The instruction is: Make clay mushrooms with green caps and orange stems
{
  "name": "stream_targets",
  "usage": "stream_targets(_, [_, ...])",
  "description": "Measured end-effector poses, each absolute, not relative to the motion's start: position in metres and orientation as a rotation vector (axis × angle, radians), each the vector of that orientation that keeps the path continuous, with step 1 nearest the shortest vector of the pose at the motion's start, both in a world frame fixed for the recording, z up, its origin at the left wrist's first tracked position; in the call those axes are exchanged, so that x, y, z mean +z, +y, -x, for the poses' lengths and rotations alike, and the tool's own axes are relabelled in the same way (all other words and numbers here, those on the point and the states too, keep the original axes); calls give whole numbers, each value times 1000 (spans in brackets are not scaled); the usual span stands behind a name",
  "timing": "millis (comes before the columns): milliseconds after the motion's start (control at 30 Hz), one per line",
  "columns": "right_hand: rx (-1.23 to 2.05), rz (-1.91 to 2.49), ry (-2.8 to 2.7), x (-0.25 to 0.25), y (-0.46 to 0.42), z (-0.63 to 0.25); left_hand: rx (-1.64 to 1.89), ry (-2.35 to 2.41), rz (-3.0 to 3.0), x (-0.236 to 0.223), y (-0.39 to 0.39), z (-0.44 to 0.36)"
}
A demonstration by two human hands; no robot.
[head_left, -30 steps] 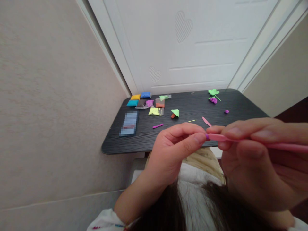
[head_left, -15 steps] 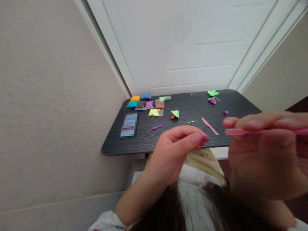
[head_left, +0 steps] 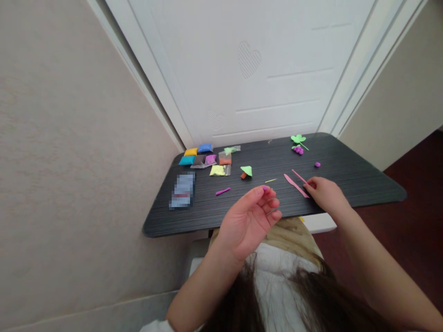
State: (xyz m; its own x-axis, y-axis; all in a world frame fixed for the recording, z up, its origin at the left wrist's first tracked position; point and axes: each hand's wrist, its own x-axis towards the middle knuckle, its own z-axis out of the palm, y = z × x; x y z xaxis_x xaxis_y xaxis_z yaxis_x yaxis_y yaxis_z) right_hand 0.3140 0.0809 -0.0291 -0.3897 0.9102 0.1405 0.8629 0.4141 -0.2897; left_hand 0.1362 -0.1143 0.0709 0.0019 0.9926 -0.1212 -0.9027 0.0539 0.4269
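Between thumb and index finger, my left hand pinches a tiny purple piece of clay; its other fingers are loosely curled, palm up, over the table's front edge. My right hand is down at the table with its fingers closed on a thin pink modelling tool. Right beside that tool lies a pink clay knife. Farther right sits a purple clay ball. Behind it are a purple clay grape bunch and a green clay leaf shape with a stem.
Bags of coloured clay, including a yellow one and a blue one, lie at the back left. A phone, a purple tool, a green-capped clay mushroom and a yellow stick rest on the dark table.
My right hand has moved away from my left hand and down to the table with the pink tool. My left hand has turned palm up, still pinching the purple piece.
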Motion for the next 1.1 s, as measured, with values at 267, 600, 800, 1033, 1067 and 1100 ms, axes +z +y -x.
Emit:
stream_targets(267, [235,1528,-2308,-32,84,-309,1541,521,-213,65,-109,-135])
stream_targets(600, [471,564,-2077,64,-11,-282,1573,638,-324,61,-108,-138])
stream_targets(800, [498,296,-2184,81,-32,-267,1538,623,-384,63,-109,-139])
stream_targets(1033, [493,294,-2220,74,-27,-264,1490,673,-405,61,-108,-137])
stream_targets(1067, [498,293,-2219,74,-26,-264,1484,674,-406,60,-108,-136])
stream_targets(1100, [505,296,-2218,73,-25,-263,1478,676,-410,59,-107,-135])
